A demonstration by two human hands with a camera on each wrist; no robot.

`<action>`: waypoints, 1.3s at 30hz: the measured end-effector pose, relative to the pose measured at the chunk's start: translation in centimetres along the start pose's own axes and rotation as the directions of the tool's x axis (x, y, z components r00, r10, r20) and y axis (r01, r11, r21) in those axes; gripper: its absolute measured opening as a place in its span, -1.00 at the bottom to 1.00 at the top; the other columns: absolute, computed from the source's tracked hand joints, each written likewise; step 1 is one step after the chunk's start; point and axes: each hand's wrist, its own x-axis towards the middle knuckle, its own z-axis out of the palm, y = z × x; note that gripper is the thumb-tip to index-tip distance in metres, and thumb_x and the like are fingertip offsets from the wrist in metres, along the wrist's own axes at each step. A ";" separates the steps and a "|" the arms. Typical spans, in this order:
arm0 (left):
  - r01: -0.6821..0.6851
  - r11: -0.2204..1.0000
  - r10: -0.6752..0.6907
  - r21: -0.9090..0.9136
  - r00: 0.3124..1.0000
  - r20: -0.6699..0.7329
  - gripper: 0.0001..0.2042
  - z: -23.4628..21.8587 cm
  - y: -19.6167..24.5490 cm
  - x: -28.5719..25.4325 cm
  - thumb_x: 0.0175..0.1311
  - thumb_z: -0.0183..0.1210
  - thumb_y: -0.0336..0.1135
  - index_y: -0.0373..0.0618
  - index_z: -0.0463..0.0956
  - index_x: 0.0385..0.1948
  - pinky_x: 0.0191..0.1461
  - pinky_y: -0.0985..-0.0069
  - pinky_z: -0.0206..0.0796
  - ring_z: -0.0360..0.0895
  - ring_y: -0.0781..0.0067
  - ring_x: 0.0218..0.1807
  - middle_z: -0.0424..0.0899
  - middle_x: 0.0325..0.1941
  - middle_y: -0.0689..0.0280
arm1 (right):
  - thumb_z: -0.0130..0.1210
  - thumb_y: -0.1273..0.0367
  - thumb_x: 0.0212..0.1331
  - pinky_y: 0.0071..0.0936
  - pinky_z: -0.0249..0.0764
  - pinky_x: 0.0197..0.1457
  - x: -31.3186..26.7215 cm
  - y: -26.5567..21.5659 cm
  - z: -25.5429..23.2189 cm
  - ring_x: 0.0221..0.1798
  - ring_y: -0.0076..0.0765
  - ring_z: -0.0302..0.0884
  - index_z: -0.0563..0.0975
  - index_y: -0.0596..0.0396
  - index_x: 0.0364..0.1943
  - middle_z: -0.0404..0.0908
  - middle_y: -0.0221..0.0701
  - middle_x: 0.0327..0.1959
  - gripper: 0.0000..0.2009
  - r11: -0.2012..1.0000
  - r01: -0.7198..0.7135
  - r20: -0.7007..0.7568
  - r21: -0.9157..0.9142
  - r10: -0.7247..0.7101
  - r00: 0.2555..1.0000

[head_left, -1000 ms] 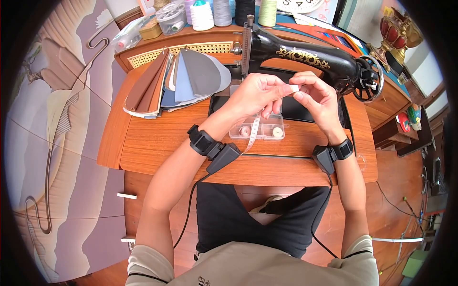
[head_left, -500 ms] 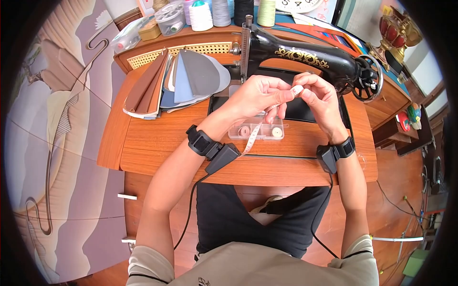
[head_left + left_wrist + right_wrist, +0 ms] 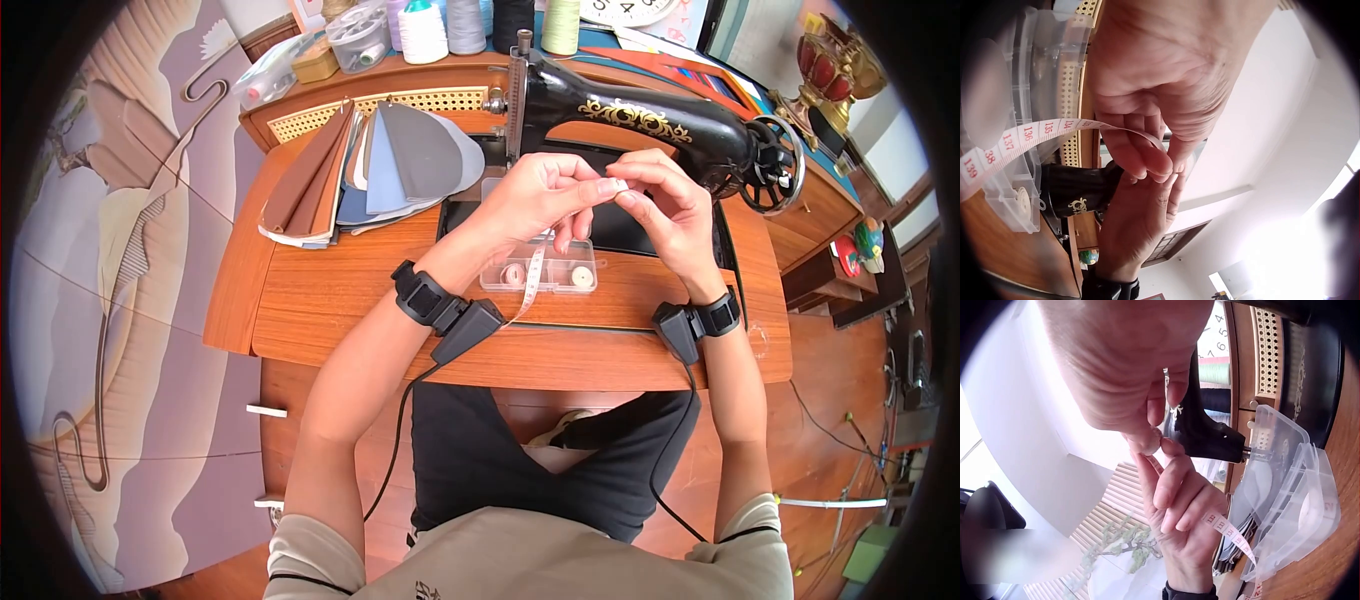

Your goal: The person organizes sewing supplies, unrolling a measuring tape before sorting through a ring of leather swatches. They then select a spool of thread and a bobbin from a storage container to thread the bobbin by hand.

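Observation:
Both hands meet above a clear plastic box (image 3: 568, 284). The left hand (image 3: 545, 200) pinches a white measuring tape (image 3: 534, 272) with red numbers, which passes through its fingers and hangs over the box. Thumb and fingers of the right hand (image 3: 672, 212) pinch at the left fingertips, where a small white bit of tape shows. In the left wrist view the tape (image 3: 1029, 135) runs from the left hand (image 3: 1154, 75) toward the lower left. The right wrist view has the tape (image 3: 1230, 531) leaving the left hand's curled fingers; the fingertips partly hide its end.
Behind the hands stands a black sewing machine (image 3: 640, 112). Fanned colour swatches (image 3: 385, 165) lie to the left on the wooden table (image 3: 330, 290). Thread spools (image 3: 466, 28) line the back shelf. Rolls of tape or discs (image 3: 582, 276) sit inside the box.
The right hand moved slightly right and down, then back left. The white piece between the fingertips, larger in view half a second ago, is now mostly covered. The hanging tape shifted slightly.

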 end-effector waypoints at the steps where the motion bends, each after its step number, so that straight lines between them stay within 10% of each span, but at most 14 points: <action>1: 0.001 1.000 -0.001 0.001 1.000 0.001 -0.72 0.0 0.0 0.0 0.29 0.18 -0.13 -0.20 0.52 -0.29 -0.69 0.75 0.18 0.37 0.69 -0.76 0.51 -0.66 0.36 | 0.16 0.55 0.14 -0.55 0.43 0.05 0.0 0.1 0.1 -0.01 -0.49 0.48 0.55 0.19 -0.11 0.55 -0.34 -0.09 -0.79 1.000 0.000 -0.002 0.001 0.000 1.000; 9: -0.002 1.000 0.002 -0.009 1.000 0.009 -0.69 0.1 0.2 0.0 0.28 0.18 -0.08 -0.18 0.50 -0.31 -0.67 0.76 0.18 0.36 0.69 -0.75 0.50 -0.65 0.38 | 0.12 0.51 0.21 -0.56 0.48 0.03 -0.1 0.1 0.1 -0.06 -0.55 0.52 0.48 0.20 -0.09 0.58 -0.39 -0.13 -0.80 0.887 -0.207 -0.003 0.413 0.229 0.973; 25: 0.011 1.000 -0.009 -0.026 0.997 0.071 -0.63 0.0 0.0 -0.1 0.30 0.10 0.05 -0.11 0.44 -0.42 -0.65 0.74 0.21 0.37 0.67 -0.73 0.50 -0.64 0.37 | 0.19 0.58 0.09 -0.62 0.47 -0.06 0.0 1.1 0.5 -0.08 -0.57 0.49 0.50 0.18 -0.15 0.48 -0.27 0.05 -0.77 0.936 -0.125 0.025 0.328 0.124 0.992; 39: 0.079 0.996 -0.078 0.051 0.997 -0.009 -0.60 -0.1 -0.4 0.1 0.23 0.17 0.08 -0.15 0.50 -0.39 -0.69 0.72 0.10 0.25 0.71 -0.76 0.34 -0.75 0.48 | 0.17 0.55 0.14 -0.63 0.49 -0.05 -0.2 0.1 0.8 -0.14 -0.60 0.50 0.46 0.21 0.02 0.56 -0.39 -0.18 -0.67 0.935 -0.173 0.036 0.309 0.170 0.985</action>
